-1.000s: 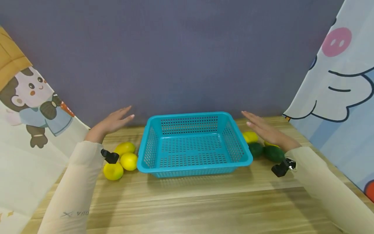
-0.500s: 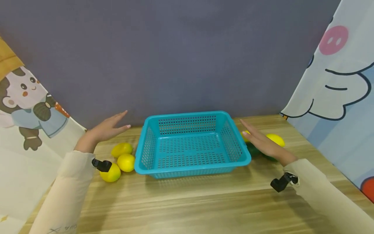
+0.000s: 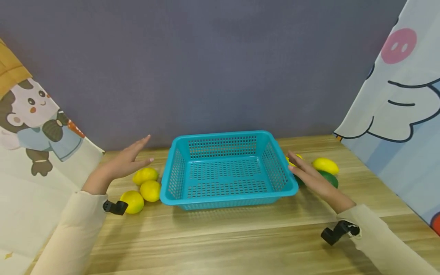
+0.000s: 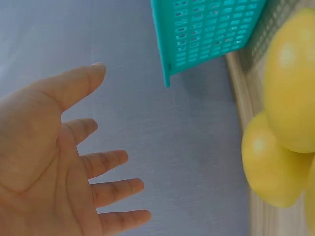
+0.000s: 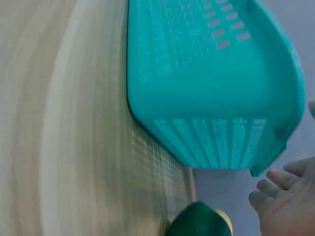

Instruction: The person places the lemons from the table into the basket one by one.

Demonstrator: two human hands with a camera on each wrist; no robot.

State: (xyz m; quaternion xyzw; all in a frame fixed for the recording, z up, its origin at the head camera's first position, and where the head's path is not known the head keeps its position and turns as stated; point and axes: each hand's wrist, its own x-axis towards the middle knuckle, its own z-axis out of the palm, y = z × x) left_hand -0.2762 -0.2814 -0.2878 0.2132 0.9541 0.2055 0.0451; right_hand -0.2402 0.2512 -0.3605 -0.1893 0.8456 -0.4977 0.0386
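Observation:
An empty turquoise plastic basket (image 3: 229, 201) with slotted walls stands mid-table. To its left, my left hand (image 3: 120, 164) hovers with fingers extended and thumb apart, holding nothing; its palm (image 4: 39, 162) shows in the left wrist view. Beside that hand lie two yellow lemon-like fruits (image 3: 150, 191) and a rounder yellow-green fruit (image 3: 132, 201). My right hand (image 3: 311, 179), fingers extended, is above the fruits at the basket's right side and appears to hold nothing. Around it are a yellow fruit (image 3: 325, 165), a dark green fruit (image 3: 330, 178), and others partly hidden behind the hand.
The wood-grain table (image 3: 220, 244) extends in front of the basket. A grey cloth backdrop (image 3: 220, 68) rises behind the table. Printed cartoon curtains stand at the left (image 3: 41, 133) and right (image 3: 412, 114). Black wrist cameras (image 3: 338, 232) sit on both sleeves.
Both hands have come lower and nearer the person, and more of the fruits at the right shows. The basket and fruits appear unmoved; the head view has shifted slightly.

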